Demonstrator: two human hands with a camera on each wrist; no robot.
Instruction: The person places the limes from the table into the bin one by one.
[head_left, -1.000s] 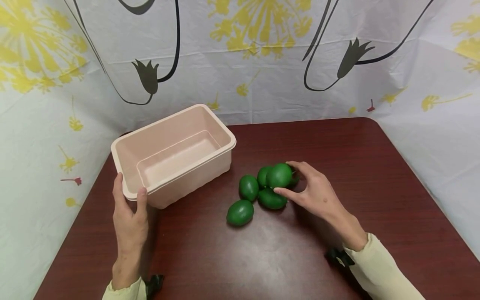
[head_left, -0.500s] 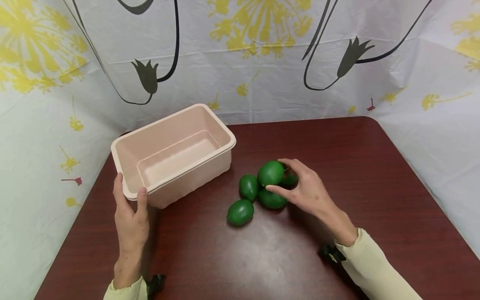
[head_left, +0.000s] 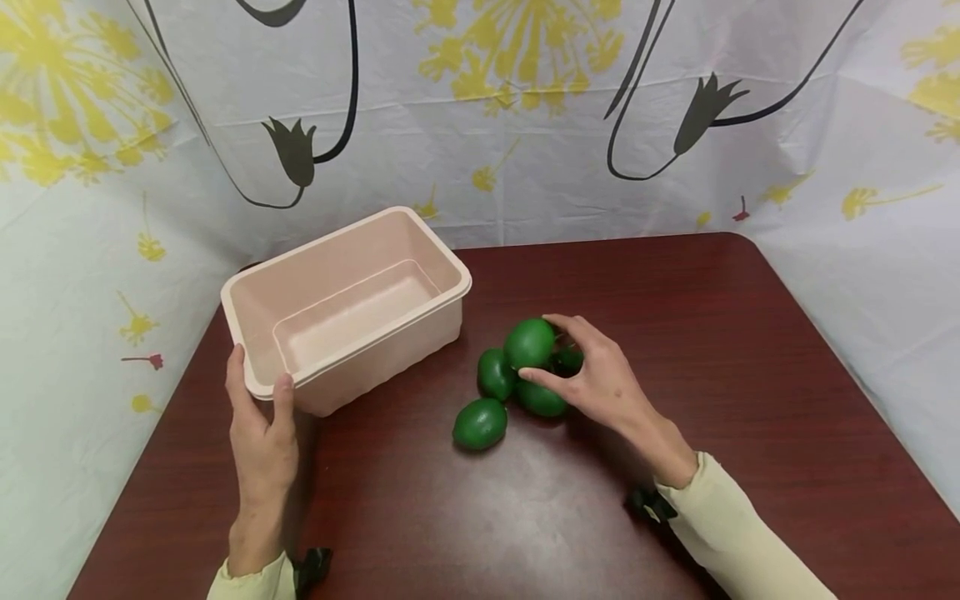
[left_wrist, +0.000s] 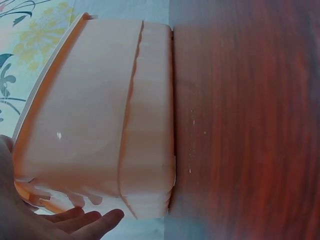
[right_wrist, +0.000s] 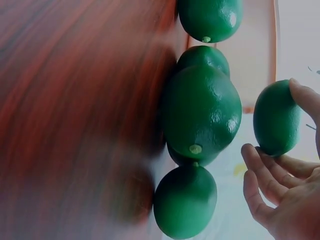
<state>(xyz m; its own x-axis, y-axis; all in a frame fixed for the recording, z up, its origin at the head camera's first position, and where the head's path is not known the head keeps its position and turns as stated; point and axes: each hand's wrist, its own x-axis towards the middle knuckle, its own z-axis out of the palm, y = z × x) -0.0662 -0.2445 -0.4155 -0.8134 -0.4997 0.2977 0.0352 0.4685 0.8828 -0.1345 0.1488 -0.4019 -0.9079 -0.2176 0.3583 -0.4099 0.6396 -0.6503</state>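
Observation:
My right hand [head_left: 602, 379] pinches a glossy green lime [head_left: 529, 342] between thumb and fingers. In the right wrist view this held lime [right_wrist: 276, 119] hangs apart from the others, above the table. Below and around it lie several more limes, among them a left one [head_left: 495, 375], a front one [head_left: 480, 425] and one under the hand [head_left: 542, 400]. Another lime [head_left: 567, 360] is partly hidden by the fingers. My left hand [head_left: 262, 454] grips the near left corner of a pale pink plastic bin [head_left: 378, 358], thumb on the front wall and fingers on the end wall.
The bin stands upright on a dark red wooden table [head_left: 660, 292], with only its bare floor showing inside. Behind the table hangs a white cloth [head_left: 420, 142] printed with yellow and grey flowers.
My right hand has moved left, carrying the lime over the others towards the bin. The left hand and the bin have stayed in place.

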